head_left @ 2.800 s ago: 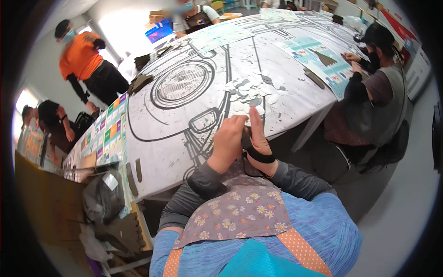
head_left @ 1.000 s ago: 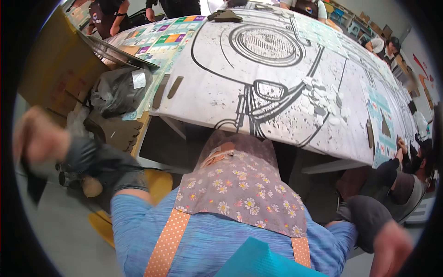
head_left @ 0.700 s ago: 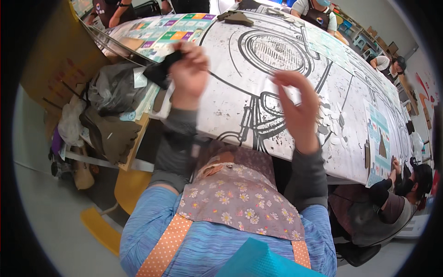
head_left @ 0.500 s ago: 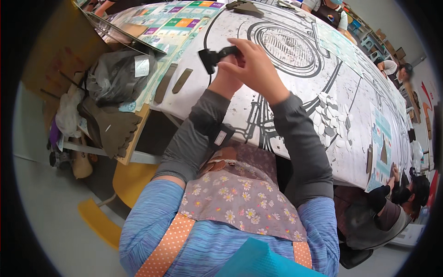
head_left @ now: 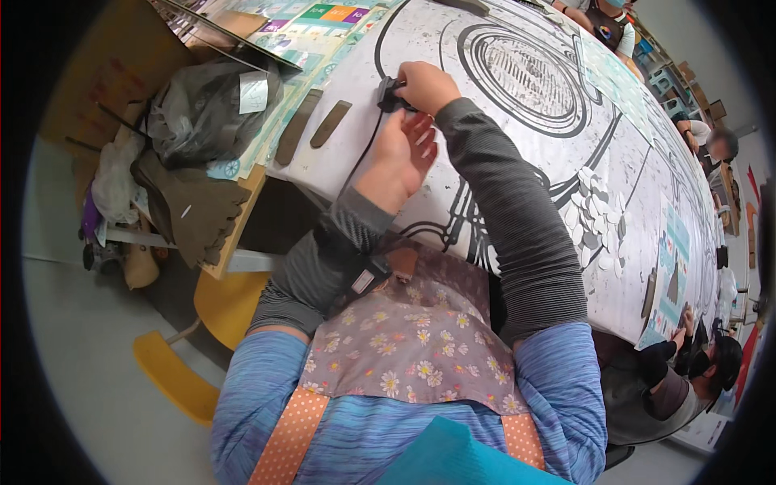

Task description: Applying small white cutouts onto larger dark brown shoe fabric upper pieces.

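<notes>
My right hand (head_left: pixel 428 87) pinches a small black device (head_left: pixel 393 95) with a strap, near its far left fingers. Just below it, my left hand (head_left: pixel 398 158) is turned palm up, its fingers apart and loosely curled, with nothing in the palm. The left thumb points up towards the device; whether they touch, I cannot tell. A thin black cable (head_left: pixel 363 153) hangs from the device along my left wrist towards the grey sleeve (head_left: pixel 323 250). A dark box with a white label (head_left: pixel 365 280) sits by that forearm. Two flat grey-brown strips (head_left: pixel 331 124) lie left of my hands.
A white sheet with black line drawing (head_left: pixel 517 158) covers the table. White oval pieces (head_left: pixel 594 222) are heaped at right. A grey plastic bag (head_left: pixel 202 121) and a jagged brown slab (head_left: pixel 182 206) lie at left, above a yellow chair (head_left: pixel 174 380). Several people sit around the table.
My right hand has turned over and closed on the black device, which has moved slightly right. My left hand has opened palm up and lowered away from it. The cable now hangs more visibly.
</notes>
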Demonstrator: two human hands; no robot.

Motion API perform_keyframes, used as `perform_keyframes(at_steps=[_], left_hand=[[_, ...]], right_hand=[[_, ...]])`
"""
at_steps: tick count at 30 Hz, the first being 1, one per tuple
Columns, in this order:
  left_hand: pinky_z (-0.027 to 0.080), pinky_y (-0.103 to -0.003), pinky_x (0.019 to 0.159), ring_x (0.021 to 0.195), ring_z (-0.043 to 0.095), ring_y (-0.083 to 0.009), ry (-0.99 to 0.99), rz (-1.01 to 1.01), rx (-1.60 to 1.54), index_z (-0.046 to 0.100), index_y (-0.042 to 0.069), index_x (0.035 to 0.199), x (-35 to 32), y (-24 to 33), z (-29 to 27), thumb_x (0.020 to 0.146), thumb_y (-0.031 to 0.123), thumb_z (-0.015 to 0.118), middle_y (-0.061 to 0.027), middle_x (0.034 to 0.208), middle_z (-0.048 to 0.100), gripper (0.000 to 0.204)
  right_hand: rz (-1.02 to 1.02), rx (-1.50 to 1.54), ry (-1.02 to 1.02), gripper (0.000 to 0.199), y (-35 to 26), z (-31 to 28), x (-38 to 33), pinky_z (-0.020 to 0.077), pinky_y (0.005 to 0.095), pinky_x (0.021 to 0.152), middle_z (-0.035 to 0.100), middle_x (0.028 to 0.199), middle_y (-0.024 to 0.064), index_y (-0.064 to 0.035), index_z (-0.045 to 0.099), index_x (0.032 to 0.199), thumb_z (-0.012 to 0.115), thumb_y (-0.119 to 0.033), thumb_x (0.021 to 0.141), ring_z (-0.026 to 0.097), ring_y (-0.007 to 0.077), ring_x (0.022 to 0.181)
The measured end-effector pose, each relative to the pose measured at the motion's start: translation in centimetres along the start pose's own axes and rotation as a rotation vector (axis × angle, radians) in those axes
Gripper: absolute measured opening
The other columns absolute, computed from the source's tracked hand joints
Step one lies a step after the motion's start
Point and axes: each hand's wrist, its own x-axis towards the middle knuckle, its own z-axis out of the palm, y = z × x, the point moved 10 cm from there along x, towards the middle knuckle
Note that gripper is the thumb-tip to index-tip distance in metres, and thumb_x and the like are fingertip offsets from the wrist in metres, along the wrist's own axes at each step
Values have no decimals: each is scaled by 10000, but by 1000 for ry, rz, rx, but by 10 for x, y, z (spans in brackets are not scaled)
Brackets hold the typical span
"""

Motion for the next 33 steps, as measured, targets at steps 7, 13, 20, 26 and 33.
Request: perform_keyframes(at_steps=[7,13,20,26,33], left_hand=[[494,-399,780,874,625,-304,257,1006,1578,657,42,1007,-31,136,-31,855,192,676,-96,940,665,214],[484,-420,832,936,603,-344,203,972,1721,688,27,967,-32,126,-64,828,175,658,-152,971,657,205],[487,-422,831,949,593,-325,418,1000,1808,704,46,934,-35,143,-84,834,181,636,-121,976,656,181],[520,-360,704,778,676,-268,266,884,1212,720,22,903,-19,171,-43,850,257,665,-118,840,707,247],[475,-269,651,705,615,-99,163,1104,984,717,-19,931,10,204,26,865,249,678,-50,781,704,279]], right_hand=[[-226,40,393,253,-22,-61,-66,502,414,814,664,1047,109,-58,697,988,725,-190,775,626,319,965],[-422,172,293,187,-73,-63,-108,504,402,821,674,996,130,-31,697,943,698,-156,804,635,318,916],[-494,186,200,164,-111,-53,-132,509,396,766,666,937,128,-13,668,921,695,-143,825,631,331,857],[-471,496,52,241,-149,-34,-165,490,386,677,634,823,119,-31,621,831,738,-240,807,617,306,772],[-557,309,442,529,-183,-39,-183,436,394,799,544,994,88,-63,557,1063,782,-390,713,552,288,909]])
